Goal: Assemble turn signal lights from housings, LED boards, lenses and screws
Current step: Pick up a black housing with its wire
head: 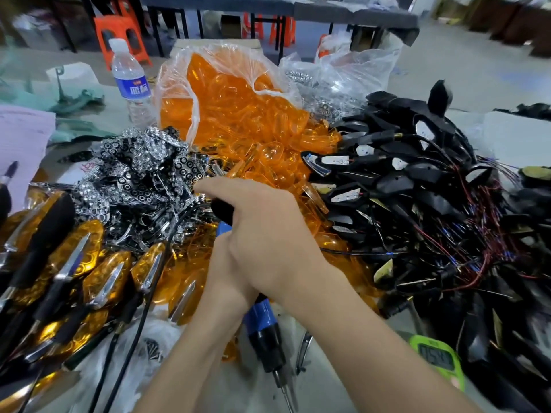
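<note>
Assembled amber-lensed turn signals with black stems (74,263) piled far left. Chrome-and-black reflector inserts (140,171) heaped beside them. Transparent orange plastic lenses (238,120) spilled from clear bag, centre. Blue-and-black corded electric screwdriver (264,323) gripped by right hand (268,239), fingers curled round upper body. Left hand (219,263) tucked beneath, grip not discernible. Black wired housings (417,198) heaped right.

Can't see fingers of left hand (222,260), buried under right hand (265,234). Can't identify the black piece (222,210) gripped in the right hand, mostly covered. Can't see upper end of screwdriver (264,326) under both hands, nor bit tip past bottom edge. Can't read timer (436,357) digits or bottle (131,81) label, too blurred. Can't see full finished lights (59,278), cropped at left edge.
</note>
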Action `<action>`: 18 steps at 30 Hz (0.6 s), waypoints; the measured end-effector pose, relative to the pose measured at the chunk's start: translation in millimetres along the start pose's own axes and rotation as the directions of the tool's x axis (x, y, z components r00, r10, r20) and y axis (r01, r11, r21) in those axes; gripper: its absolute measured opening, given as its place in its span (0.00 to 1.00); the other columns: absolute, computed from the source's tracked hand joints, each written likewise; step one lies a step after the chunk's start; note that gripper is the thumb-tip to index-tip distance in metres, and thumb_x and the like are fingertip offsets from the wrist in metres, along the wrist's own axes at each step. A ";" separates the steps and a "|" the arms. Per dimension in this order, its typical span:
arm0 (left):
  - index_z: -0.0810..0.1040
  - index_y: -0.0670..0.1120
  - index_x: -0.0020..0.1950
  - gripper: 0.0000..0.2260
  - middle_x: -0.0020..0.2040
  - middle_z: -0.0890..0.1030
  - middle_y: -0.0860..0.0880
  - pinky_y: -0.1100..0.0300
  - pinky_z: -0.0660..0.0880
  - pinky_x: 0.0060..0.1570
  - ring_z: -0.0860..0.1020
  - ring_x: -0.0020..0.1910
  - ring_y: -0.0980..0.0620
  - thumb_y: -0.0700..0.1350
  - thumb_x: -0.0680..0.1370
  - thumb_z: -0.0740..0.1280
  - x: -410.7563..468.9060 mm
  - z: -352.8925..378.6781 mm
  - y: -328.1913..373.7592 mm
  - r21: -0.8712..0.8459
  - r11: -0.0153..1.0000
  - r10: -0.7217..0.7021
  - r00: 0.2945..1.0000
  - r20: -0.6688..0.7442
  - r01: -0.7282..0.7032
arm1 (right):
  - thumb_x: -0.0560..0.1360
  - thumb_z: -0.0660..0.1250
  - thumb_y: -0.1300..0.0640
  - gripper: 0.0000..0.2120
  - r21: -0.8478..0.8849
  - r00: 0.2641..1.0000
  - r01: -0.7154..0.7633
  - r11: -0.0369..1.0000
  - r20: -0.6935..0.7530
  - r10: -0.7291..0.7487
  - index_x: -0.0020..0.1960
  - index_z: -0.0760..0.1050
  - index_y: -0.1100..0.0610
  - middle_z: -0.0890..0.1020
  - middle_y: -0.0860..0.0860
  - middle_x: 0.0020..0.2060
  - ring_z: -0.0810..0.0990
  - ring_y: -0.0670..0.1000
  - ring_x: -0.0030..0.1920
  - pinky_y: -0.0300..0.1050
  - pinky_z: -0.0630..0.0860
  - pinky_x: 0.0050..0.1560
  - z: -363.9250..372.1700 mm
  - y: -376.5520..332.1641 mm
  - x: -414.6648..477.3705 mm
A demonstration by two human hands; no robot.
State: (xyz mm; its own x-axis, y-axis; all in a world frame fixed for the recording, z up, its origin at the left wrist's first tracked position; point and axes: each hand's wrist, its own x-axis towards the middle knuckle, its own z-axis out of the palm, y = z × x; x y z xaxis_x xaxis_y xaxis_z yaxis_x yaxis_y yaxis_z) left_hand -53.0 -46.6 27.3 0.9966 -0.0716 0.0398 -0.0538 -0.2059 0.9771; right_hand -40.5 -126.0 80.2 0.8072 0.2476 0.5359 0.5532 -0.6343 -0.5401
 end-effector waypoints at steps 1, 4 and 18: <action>0.76 0.46 0.37 0.09 0.34 0.77 0.50 0.55 0.74 0.42 0.72 0.40 0.50 0.36 0.76 0.65 -1.4 -2.8 -4.4 -0.108 0.993 -0.067 0.994 -0.082 0.058 | 0.67 0.59 0.69 0.31 0.063 0.998 -0.057 0.996 0.021 0.056 0.67 0.81 0.53 0.86 0.52 0.58 0.81 0.51 0.59 0.37 0.76 0.59 -2.3 -0.7 2.5; 0.76 0.38 0.31 0.08 0.26 0.73 0.46 0.62 0.62 0.26 0.67 0.27 0.50 0.41 0.68 0.69 -1.6 -23.3 -13.4 -0.188 0.972 -0.153 0.988 -0.035 0.144 | 0.74 0.60 0.66 0.28 0.121 0.943 -0.255 0.959 0.251 0.219 0.69 0.79 0.46 0.83 0.47 0.65 0.79 0.48 0.65 0.36 0.74 0.66 -10.6 11.1 6.1; 0.78 0.66 0.59 0.19 0.39 0.86 0.52 0.55 0.75 0.39 0.82 0.35 0.57 0.60 0.69 0.74 -3.5 -52.4 -29.4 0.025 1.000 -0.017 0.993 -0.115 0.020 | 0.85 0.60 0.53 0.12 0.297 0.834 -0.500 0.813 0.420 0.359 0.59 0.82 0.43 0.86 0.50 0.47 0.84 0.48 0.41 0.43 0.80 0.41 -7.6 46.0 -23.0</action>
State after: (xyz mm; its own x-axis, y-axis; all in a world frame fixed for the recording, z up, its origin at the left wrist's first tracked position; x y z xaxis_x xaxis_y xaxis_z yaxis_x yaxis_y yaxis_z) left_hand -51.6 10.9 9.4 0.9979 0.0447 0.0474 -0.0358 -0.2314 0.9722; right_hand -35.2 -166.4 48.0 0.9581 0.2857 -0.0197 0.1073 -0.4222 -0.9001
